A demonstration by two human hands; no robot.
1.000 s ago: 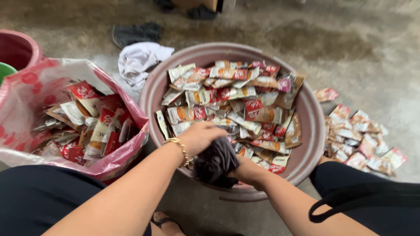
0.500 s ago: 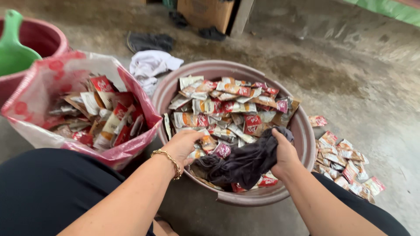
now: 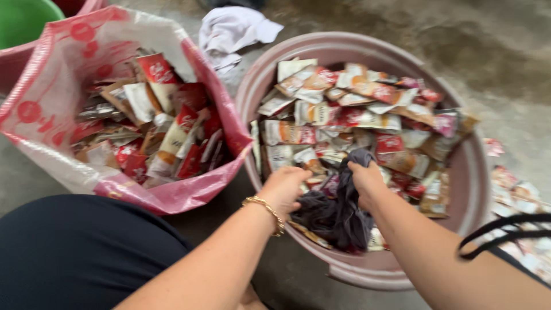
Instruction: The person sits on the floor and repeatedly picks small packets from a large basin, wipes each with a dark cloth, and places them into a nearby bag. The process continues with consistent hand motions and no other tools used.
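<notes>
Since half a second ago the hands have closed in, bunching the dark cloth [image 3: 338, 209] tighter at the near side of the round pinkish basin [image 3: 472, 189]. Left hand [image 3: 285, 186] fingers curled on the cloth's left edge; right hand [image 3: 364, 181] fisted around its top fold. Cloth lies on the empty sachets [image 3: 356, 115]. Pink plastic sack [image 3: 69, 63] of more wrappers sits just left of the basin.

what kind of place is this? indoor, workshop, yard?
Probably an informal ground-level work spot, a yard or back area rather than a workshop: bare concrete floor, a plastic basin of used sachets, and a pink sack holding more. Both hands grip a dark cloth.
</notes>
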